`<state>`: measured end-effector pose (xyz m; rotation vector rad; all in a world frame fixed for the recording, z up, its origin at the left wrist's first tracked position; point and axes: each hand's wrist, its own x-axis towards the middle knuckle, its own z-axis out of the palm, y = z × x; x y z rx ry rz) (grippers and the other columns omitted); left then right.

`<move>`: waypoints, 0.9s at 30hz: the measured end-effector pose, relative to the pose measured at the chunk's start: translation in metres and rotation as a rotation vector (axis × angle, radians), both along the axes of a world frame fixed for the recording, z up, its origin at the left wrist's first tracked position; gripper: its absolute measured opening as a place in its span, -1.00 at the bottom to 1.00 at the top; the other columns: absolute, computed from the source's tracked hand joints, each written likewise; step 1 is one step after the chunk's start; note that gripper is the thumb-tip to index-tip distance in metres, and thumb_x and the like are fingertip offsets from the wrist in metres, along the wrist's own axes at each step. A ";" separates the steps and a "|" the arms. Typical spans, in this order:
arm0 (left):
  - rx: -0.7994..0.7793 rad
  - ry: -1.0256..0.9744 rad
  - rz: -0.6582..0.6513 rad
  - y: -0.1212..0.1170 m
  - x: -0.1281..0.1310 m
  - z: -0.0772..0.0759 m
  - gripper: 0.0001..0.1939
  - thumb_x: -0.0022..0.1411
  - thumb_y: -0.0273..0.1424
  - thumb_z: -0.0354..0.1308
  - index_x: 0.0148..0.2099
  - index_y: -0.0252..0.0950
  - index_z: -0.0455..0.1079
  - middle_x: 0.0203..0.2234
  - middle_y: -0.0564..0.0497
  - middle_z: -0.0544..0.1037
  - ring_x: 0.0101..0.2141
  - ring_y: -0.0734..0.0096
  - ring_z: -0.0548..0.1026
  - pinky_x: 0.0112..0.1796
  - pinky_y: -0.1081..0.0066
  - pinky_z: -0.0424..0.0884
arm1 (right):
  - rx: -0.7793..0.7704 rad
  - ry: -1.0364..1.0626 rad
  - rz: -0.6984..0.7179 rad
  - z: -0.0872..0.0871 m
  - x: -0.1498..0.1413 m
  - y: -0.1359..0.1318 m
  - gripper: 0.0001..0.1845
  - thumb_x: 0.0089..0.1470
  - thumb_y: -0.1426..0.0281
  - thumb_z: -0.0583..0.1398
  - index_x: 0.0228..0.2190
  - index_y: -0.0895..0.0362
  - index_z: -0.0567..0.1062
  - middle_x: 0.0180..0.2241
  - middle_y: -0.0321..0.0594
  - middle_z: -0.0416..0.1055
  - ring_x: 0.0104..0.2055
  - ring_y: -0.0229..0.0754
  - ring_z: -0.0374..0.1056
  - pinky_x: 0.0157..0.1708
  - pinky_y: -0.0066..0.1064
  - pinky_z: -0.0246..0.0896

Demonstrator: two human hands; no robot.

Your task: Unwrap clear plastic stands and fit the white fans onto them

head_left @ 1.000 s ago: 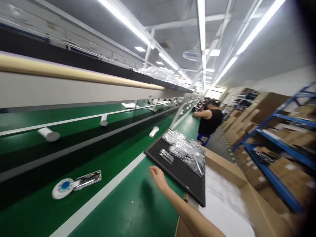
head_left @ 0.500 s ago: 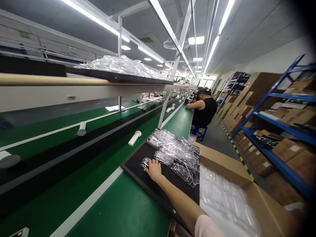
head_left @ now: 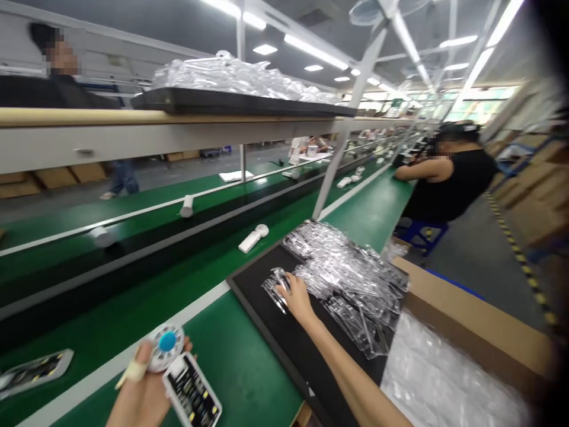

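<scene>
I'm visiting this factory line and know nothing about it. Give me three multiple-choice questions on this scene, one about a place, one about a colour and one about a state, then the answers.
1. Where does the person's right hand rest?
A. Inside the brown cardboard box
B. On clear plastic blister trays piled on a flat black board
C. On the green conveyor belt

2. What colour is the centre of the round white disc in the left hand?
A. Red
B. Blue
C. Yellow

3. What is on one finger of the left hand?
A. A black glove
B. A metal ring
C. A pale strip of wrapping

Answers:
1. B, because the hand lies on the clear trays, over the black board.
2. B, because a blue circle fills the middle of the disc.
3. C, because the pale strip is wound around the finger.
</scene>
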<state>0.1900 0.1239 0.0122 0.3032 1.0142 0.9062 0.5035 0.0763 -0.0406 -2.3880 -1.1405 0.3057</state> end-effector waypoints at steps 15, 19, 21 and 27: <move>0.072 -0.201 0.119 0.009 -0.023 0.024 -0.87 0.18 -0.37 0.14 -0.21 -0.29 0.34 -0.39 -0.09 0.55 -0.39 0.28 0.54 -0.34 0.30 0.49 | 0.258 0.022 0.440 0.019 -0.249 -0.034 -0.37 0.19 0.29 0.01 0.24 -0.14 -0.06 -0.06 -0.02 0.22 -0.06 0.09 0.28 -0.19 -0.04 0.33; 0.120 -0.223 0.071 0.007 -0.035 0.023 -0.75 0.08 -0.33 0.24 -0.20 -0.31 0.36 -0.36 -0.14 0.56 -0.32 0.17 0.54 -0.32 0.25 0.48 | 0.196 0.240 0.510 0.021 -0.249 -0.043 -0.28 0.20 0.38 -0.02 0.25 -0.19 -0.28 -0.08 -0.14 0.28 -0.15 -0.06 0.36 -0.24 -0.25 0.37; 0.160 -0.232 0.013 0.002 -0.039 0.021 -0.62 -0.01 -0.23 0.30 -0.16 -0.29 0.37 -0.30 -0.15 0.56 -0.22 0.11 0.52 -0.25 0.23 0.47 | 0.172 0.277 0.539 0.033 -0.245 -0.048 -0.29 0.20 0.39 -0.02 0.25 -0.19 -0.26 -0.16 -0.19 0.30 -0.20 -0.10 0.37 -0.22 -0.27 0.36; 0.181 0.145 -0.336 -0.016 -0.048 0.003 -0.41 -0.08 -0.09 0.30 -0.04 -0.32 0.39 -0.13 -0.18 0.52 -0.06 -0.03 0.43 -0.16 0.22 0.41 | 0.202 0.169 0.554 0.057 -0.246 -0.051 -0.42 0.17 0.26 0.06 0.20 -0.19 0.06 -0.10 -0.18 0.31 -0.06 -0.05 0.28 -0.06 -0.19 0.24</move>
